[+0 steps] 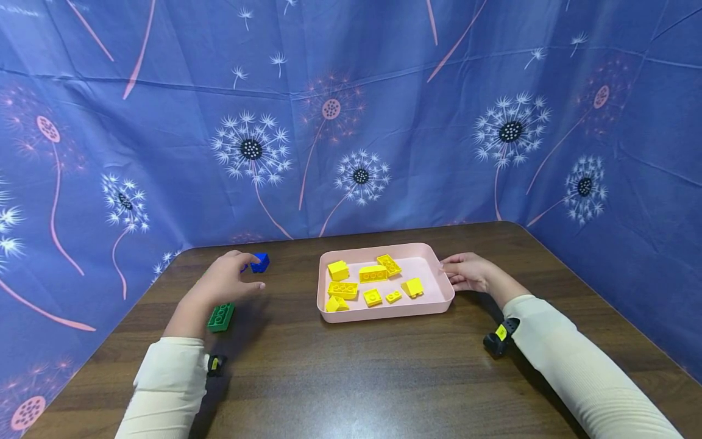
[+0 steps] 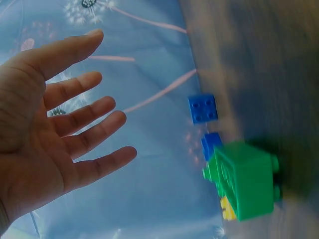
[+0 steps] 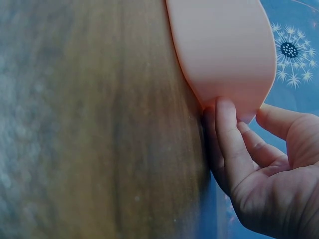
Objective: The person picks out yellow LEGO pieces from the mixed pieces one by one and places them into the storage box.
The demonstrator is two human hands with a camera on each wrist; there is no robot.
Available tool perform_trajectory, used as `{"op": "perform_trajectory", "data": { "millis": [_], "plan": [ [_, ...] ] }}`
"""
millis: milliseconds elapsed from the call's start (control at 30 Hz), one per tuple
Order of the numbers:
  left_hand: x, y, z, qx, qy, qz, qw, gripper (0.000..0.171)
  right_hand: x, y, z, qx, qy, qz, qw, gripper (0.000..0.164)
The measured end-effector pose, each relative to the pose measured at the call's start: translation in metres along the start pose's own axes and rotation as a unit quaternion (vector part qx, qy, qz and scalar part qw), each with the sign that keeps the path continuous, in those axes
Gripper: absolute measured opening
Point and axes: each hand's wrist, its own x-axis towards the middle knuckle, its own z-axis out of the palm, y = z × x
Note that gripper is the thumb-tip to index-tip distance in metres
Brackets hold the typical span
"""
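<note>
My left hand [image 1: 222, 280] hangs over the left part of the table, fingers spread and nothing in them. Beyond its fingertips is a blue toy brick [image 1: 260, 263]; a second blue brick [image 2: 212, 144] is mostly hidden behind the hand in the head view. Below the palm sits a green brick [image 1: 220, 317], large in the left wrist view. At the right end of a shallow pink tray [image 1: 384, 313], my right hand [image 1: 468, 272] grips it, thumb at the rim and fingers against the outer wall. Several yellow bricks [image 1: 373, 274] lie scattered inside the tray.
The brown wooden table [image 1: 351, 378] runs back to a blue cloth [image 1: 417, 183] with dandelion prints, hung behind and along the sides. A bit of yellow brick [image 2: 228, 208] peeks out past the green one in the left wrist view.
</note>
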Motion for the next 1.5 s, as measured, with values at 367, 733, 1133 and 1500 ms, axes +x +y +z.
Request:
{"op": "perform_trajectory", "data": {
  "millis": [367, 733, 1133, 1500],
  "plan": [
    [-0.008, -0.028, -0.007, 0.013, -0.019, -0.053, 0.9983, 0.05, -0.001, -0.002, 0.001, -0.011, 0.004, -0.002, 1.0, 0.052],
    [-0.01, -0.062, -0.014, 0.026, -0.014, -0.052, 0.9982, 0.043, -0.002, -0.001, 0.002, -0.006, 0.003, -0.001, 1.0, 0.051],
    [-0.014, -0.102, -0.011, 0.005, -0.002, -0.07, 0.9975, 0.036, -0.001, -0.005, 0.001, -0.012, 0.005, 0.002, 1.0, 0.051],
    [-0.003, -0.125, -0.001, 0.005, -0.025, -0.119, 0.9926, 0.037, -0.002, -0.003, 0.002, -0.001, -0.003, 0.003, 1.0, 0.051]
  ]
}}
